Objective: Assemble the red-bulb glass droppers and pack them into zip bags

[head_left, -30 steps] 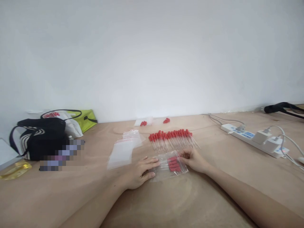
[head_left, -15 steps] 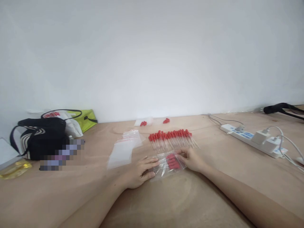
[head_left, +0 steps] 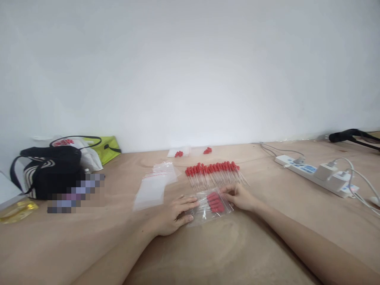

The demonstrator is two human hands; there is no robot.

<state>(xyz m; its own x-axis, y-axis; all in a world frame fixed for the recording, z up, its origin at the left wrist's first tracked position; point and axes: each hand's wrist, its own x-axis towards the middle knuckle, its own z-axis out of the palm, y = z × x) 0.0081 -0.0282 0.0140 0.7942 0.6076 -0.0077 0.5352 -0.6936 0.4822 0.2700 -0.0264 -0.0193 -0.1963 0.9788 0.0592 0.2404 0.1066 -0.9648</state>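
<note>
A clear plastic bag (head_left: 204, 213) lies on the table with several red-tipped sticks (head_left: 215, 202) inside, their red ends toward the right. My left hand (head_left: 175, 214) rests on the bag's left end, fingers apart and pressing it down. At the bag's upper right edge, my right hand (head_left: 239, 196) pinches the plastic between thumb and fingers. Just behind the bag, a row of red-tipped sticks (head_left: 212, 169) lies side by side, red ends away from me. Flat bags with red lines (head_left: 150, 192) overlap to the left of the row.
Two small red clusters (head_left: 179, 154) (head_left: 207, 151) lie near the wall. On the right are a white power strip (head_left: 303, 171) with plugs and cables and a black object (head_left: 350, 135). A black bag (head_left: 53, 172), green bag (head_left: 108, 150) and yellow item (head_left: 19, 210) are at left.
The view has shifted very slightly. Both hands stay on the bag, with almost no visible movement.
</note>
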